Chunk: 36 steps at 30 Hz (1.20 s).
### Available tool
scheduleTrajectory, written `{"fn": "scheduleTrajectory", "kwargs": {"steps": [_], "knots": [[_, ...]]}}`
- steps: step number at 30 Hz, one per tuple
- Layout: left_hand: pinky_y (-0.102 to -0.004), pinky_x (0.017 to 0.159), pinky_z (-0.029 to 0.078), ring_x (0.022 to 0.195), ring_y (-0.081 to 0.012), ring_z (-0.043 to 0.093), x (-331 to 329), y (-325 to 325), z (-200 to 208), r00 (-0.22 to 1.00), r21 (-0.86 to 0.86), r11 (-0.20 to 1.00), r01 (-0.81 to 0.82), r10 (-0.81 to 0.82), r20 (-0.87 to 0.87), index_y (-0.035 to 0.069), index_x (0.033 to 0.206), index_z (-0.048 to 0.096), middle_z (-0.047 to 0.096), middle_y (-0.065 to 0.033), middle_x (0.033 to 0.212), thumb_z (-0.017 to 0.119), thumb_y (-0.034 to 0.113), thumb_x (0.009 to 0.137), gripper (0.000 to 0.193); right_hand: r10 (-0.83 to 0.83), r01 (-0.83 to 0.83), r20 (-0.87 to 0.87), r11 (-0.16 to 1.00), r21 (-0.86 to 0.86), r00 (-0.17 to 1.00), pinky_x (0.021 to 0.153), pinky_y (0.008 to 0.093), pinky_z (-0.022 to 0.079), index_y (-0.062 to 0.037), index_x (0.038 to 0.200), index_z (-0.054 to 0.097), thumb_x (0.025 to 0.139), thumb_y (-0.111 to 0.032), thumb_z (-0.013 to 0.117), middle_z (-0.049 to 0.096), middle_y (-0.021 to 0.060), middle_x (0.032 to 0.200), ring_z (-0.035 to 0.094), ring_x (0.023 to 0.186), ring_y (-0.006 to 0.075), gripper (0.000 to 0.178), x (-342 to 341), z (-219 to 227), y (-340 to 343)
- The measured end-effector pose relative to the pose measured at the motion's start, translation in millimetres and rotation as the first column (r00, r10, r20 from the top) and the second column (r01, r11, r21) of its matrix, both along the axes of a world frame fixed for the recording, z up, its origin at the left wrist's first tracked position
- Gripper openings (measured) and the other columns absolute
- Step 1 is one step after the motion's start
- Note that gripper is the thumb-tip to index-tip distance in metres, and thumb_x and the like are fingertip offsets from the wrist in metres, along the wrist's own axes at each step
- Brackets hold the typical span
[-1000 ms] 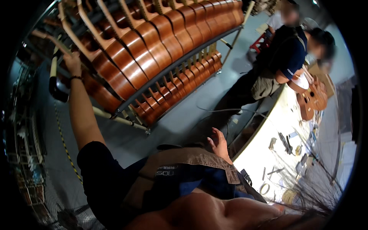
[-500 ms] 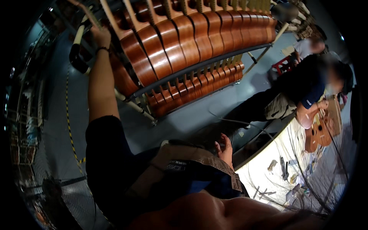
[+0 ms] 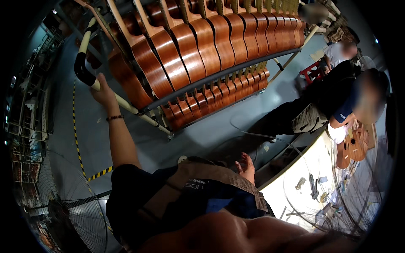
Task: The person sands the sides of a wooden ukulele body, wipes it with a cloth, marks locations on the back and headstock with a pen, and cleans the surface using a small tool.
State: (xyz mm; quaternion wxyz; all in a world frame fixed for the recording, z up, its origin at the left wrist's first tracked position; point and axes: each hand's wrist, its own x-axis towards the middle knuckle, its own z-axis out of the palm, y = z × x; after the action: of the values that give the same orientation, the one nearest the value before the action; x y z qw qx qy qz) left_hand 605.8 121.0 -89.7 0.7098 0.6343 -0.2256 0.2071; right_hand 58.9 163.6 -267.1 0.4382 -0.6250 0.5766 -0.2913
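My left hand (image 3: 104,93), a beaded bracelet at its wrist, is wrapped round the pale tube (image 3: 126,105) at the near end of a wheeled rack, just past a black elbow joint (image 3: 83,69). Part of the tube is hidden under the palm. Beside this hand stands the nearest guitar (image 3: 126,84), reddish-brown and glossy, its neck leaning to the upper left. More guitars (image 3: 187,46) like it stand in a close row on the upper tier, resting against a dark padded bar (image 3: 219,71). My right hand (image 3: 247,169) hangs in front of my apron, fingers loosely curled and apart, holding nothing.
A lower tier holds smaller-looking instruments (image 3: 215,99). On the right, a brightly lit bench (image 3: 287,189) carries tools, cables and small guitar bodies (image 3: 350,147), with a co-worker (image 3: 337,97) bent over it. A wire fan (image 3: 80,219) stands at lower left, near yellow-black floor tape (image 3: 100,173).
My left hand has let go of the nearest guitar's neck and come down to the rack's tube. That guitar stays leaning in the rack. My right hand has barely moved.
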Motion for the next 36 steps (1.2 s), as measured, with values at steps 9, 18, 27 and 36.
{"fn": "scheduleTrajectory", "kwargs": {"steps": [9,18,27,36], "knots": [[-0.0315,0.048,0.042,0.045,-0.0148,0.049,-7.4,-5.5,5.5,0.965,0.163,0.986,0.033,0.010,-0.262,0.004,0.062,0.051,0.051,-0.0039,0.052,0.063,0.024,0.086,0.034,0.111,-0.114,-0.044,0.991,-0.074,0.993,0.081,0.0365,0.049,-0.0035,0.121,0.050,0.080,-0.011,0.066,0.057,0.0191,0.107,0.060,0.094,0.0318,0.044,-17.5,4.8,-21.4],[-0.0350,0.051,0.042,0.045,-0.0158,0.047,8.1,4.6,9.0,0.944,0.165,0.969,0.186,-0.130,-0.302,0.004,0.060,0.046,0.048,-0.0056,0.051,0.058,0.013,0.085,0.029,0.068,-0.065,0.064,0.997,-0.049,0.996,0.084,0.0328,0.049,-0.0040,0.125,0.048,0.081,-0.002,0.066,0.056,0.0159,0.114,0.060,0.097,0.0251,0.047,-47.8,20.0,6.2],[-0.0351,0.050,0.040,0.044,-0.0159,0.045,-11.0,5.5,16.5,0.956,0.158,0.980,0.125,-0.077,-0.282,0.005,0.062,0.042,0.046,-0.0056,0.050,0.056,0.012,0.083,0.027,-0.063,0.063,0.054,0.998,0.001,0.997,0.079,0.0306,0.050,-0.0074,0.127,0.047,0.084,-0.005,0.064,0.057,0.0135,0.114,0.057,0.100,0.0209,0.047,-114.9,25.0,17.4],[-0.0413,0.082,0.046,0.098,-0.0286,0.056,-54.3,-3.6,7.2,0.861,0.139,0.903,-0.406,0.327,0.389,-0.006,0.127,0.038,0.050,-0.0170,0.116,0.063,0.021,0.085,0.056,-0.240,0.237,-0.064,0.970,-0.053,0.969,0.079,0.0320,0.050,-0.0058,0.128,0.046,0.082,-0.002,0.064,0.057,0.0167,0.116,0.058,0.095,0.0223,0.049,-117.4,39.2,13.7]]}}
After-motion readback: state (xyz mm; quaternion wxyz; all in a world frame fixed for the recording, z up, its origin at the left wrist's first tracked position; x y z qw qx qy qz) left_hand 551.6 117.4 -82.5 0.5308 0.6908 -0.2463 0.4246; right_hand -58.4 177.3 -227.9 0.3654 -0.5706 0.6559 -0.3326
